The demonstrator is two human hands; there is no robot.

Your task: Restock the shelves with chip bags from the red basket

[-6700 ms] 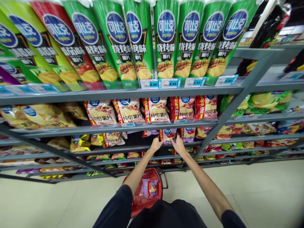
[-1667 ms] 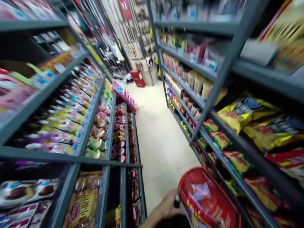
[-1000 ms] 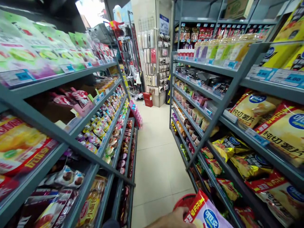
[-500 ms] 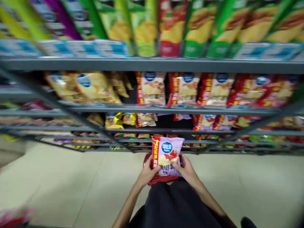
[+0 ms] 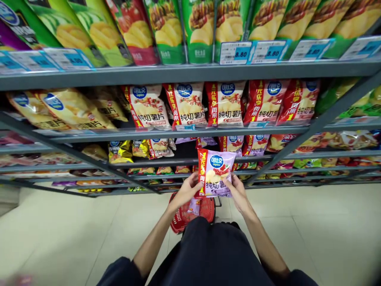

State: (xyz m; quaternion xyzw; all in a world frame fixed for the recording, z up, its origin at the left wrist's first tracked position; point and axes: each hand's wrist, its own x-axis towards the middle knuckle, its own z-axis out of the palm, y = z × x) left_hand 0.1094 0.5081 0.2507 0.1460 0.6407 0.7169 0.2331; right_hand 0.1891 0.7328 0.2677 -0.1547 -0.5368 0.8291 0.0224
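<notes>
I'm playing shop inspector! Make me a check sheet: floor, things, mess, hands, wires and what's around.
Surface: pale tile floor; red basket seems to stand on it
Things: purple bag held up, printed side showing; purple pack in the basket
Clutter: snack packs on the shelves, some tilted
Hands: left hand and right hand grip the bag's lower sides
Cables: nothing seen
Surroundings: tubes and price tags above

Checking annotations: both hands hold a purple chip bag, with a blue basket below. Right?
No: the head view shows the basket is red, not blue. The left hand and right hand do hold the purple chip bag, basket below.
</notes>
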